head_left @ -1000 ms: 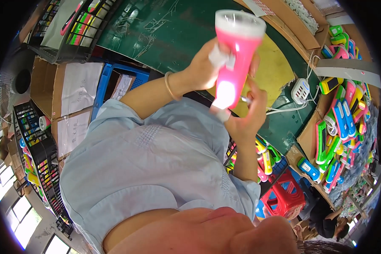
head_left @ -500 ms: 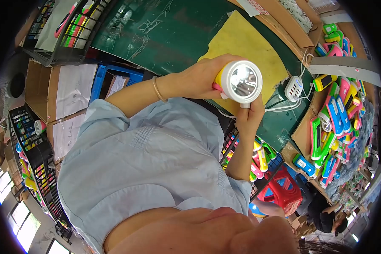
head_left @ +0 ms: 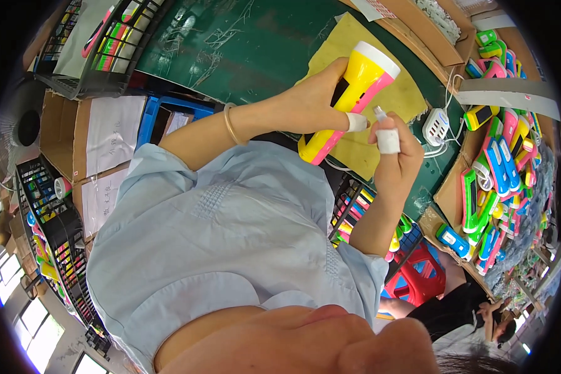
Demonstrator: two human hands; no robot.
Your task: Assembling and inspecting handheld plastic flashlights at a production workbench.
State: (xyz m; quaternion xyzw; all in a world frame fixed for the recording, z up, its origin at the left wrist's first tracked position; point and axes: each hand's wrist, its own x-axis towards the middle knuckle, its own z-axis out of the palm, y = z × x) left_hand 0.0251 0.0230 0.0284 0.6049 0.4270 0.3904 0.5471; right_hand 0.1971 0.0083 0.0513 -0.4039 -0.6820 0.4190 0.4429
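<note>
My left hand [head_left: 315,103] is closed around a flashlight [head_left: 358,93] with a yellow body, pink side strip, black panel and white head ring. Its head points up and to the right, above a yellow cloth [head_left: 411,84] on the green table. White tape wraps the left thumb. Just right of the flashlight, my right hand [head_left: 397,149] pinches a small white plug [head_left: 379,113] with a metallic tip. White tape covers a finger there as well. The plug is apart from the flashlight, and its cable is mostly hidden by the hand.
A white multi-port charger [head_left: 436,127] with cables lies right of the cloth. Cardboard boxes [head_left: 452,187] at the right hold many colourful flashlights. Black crates [head_left: 68,87] stand at the left. A red stool [head_left: 421,274] and another person [head_left: 445,311] are at lower right.
The flashlight has turned from facing me with its lens lit to lying sideways, head upward right. My right hand has come away from it and now shows a small plug in its fingers.
</note>
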